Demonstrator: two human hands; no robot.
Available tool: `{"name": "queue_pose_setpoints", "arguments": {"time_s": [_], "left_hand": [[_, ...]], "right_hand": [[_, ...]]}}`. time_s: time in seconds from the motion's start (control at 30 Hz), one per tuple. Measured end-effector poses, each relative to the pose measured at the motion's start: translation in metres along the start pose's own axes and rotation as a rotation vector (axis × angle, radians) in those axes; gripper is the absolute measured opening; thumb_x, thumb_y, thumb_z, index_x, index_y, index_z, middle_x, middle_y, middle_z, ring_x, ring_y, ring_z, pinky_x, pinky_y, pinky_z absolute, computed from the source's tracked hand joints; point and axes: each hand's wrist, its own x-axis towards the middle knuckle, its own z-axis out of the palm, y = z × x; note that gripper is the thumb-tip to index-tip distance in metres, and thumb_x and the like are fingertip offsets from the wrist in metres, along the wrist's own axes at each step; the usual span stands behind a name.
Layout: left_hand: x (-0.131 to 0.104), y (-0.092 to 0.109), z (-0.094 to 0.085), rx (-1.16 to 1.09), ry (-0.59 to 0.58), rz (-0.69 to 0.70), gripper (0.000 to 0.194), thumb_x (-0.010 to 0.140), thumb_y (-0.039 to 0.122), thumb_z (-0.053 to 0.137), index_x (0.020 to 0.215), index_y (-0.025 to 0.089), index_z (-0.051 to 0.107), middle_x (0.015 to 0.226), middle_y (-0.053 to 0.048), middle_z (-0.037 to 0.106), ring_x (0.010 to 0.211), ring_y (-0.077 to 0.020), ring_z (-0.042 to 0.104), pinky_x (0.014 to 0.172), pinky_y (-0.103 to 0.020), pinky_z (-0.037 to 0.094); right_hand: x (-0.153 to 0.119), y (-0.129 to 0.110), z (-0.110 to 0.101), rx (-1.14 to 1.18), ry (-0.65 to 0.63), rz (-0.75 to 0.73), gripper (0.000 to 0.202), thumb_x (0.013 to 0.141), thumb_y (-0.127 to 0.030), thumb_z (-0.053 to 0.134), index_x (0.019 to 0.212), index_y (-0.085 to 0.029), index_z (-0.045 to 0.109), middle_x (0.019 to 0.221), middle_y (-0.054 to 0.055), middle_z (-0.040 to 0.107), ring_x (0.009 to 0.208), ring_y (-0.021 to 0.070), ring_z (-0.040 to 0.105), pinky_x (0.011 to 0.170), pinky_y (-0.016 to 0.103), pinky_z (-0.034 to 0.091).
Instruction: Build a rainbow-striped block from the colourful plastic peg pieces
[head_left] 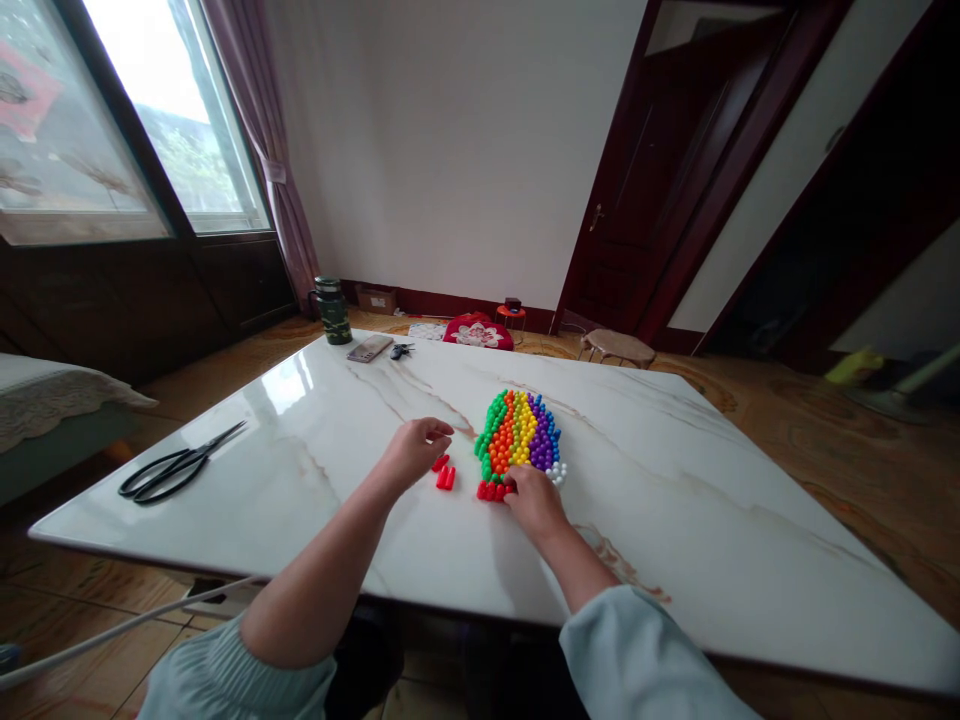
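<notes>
On the white marbled table, small glossy plastic pieces lie packed in coloured bands: green [495, 415], orange [502, 445], yellow [523, 425], purple [541, 438], blue [553, 440] and white [557, 472]. A short row of red pieces [491, 491] lines the near edge. My right hand [538, 503] is at the right end of that row, fingertips pinched on a red piece mostly hidden by them. My left hand [416, 452] hovers just beyond a few loose red pieces [445, 477], fingers bent and apart, with nothing visible in them.
Black-handled scissors [180, 465] lie at the table's left. Near the far edge are a camouflage flask [332, 312], a phone [370, 348] and keys [400, 351]. A round stool [619, 347] stands beyond the table [720, 500].
</notes>
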Motion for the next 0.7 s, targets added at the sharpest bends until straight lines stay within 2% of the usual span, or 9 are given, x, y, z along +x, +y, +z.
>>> {"name": "queue_pose_setpoints", "arguments": {"time_s": [0.17,0.3,0.37,0.5,0.6,0.7], "left_hand": [[0.006,-0.01,-0.016,0.376,0.025,-0.004,0.028,0.079,0.021,0.054,0.102,0.019,0.07,0.097,-0.007,0.072,0.089,-0.0213,0.066,0.08,-0.029,0.048],[0.013,-0.029,-0.016,0.513,-0.001,0.03,0.041,0.079,0.028,0.058,0.119,0.019,0.063,0.114,-0.012,0.066,0.106,-0.0254,0.06,0.093,-0.034,0.044],[0.017,-0.04,-0.01,0.538,-0.058,0.071,0.059,0.075,0.038,0.065,0.131,0.021,0.054,0.129,-0.015,0.057,0.119,-0.031,0.051,0.099,-0.04,0.04],[0.018,-0.059,0.013,0.574,-0.2,0.079,0.093,0.06,0.065,0.071,0.142,0.031,0.041,0.152,-0.016,0.03,0.139,-0.0435,0.019,0.103,-0.061,0.029],[0.013,-0.068,0.032,0.616,-0.256,0.131,0.093,0.062,0.075,0.063,0.143,0.033,0.039,0.155,-0.016,0.022,0.142,-0.0422,0.011,0.104,-0.064,0.022],[0.006,-0.072,0.045,0.696,-0.211,0.207,0.079,0.071,0.07,0.059,0.138,0.032,0.045,0.151,-0.015,0.029,0.14,-0.0403,0.016,0.104,-0.06,0.025]], "right_hand": [[-0.005,0.0,-0.01,-0.012,0.041,0.029,0.017,0.073,-0.014,0.069,0.088,-0.022,0.069,0.095,0.002,0.068,0.085,0.0159,0.061,0.068,0.023,0.037],[-0.011,-0.002,-0.022,0.023,0.075,0.041,0.011,0.076,-0.02,0.07,0.086,-0.024,0.069,0.091,0.0,0.069,0.08,0.0147,0.062,0.066,0.023,0.037],[-0.012,-0.004,-0.025,0.047,0.093,0.039,0.009,0.077,-0.021,0.069,0.086,-0.024,0.07,0.091,0.0,0.069,0.076,0.0144,0.062,0.065,0.023,0.038],[-0.012,-0.008,-0.025,0.088,0.098,0.026,0.006,0.077,-0.023,0.068,0.082,-0.024,0.07,0.09,0.001,0.071,0.074,0.0151,0.063,0.064,0.024,0.039],[-0.013,-0.011,-0.025,0.1,0.084,0.004,0.005,0.078,-0.023,0.067,0.08,-0.024,0.071,0.089,0.001,0.072,0.077,0.016,0.064,0.064,0.024,0.039],[-0.014,-0.011,-0.026,0.109,0.079,0.002,0.006,0.078,-0.022,0.066,0.08,-0.024,0.071,0.087,0.001,0.072,0.076,0.0161,0.064,0.064,0.024,0.039]]}}
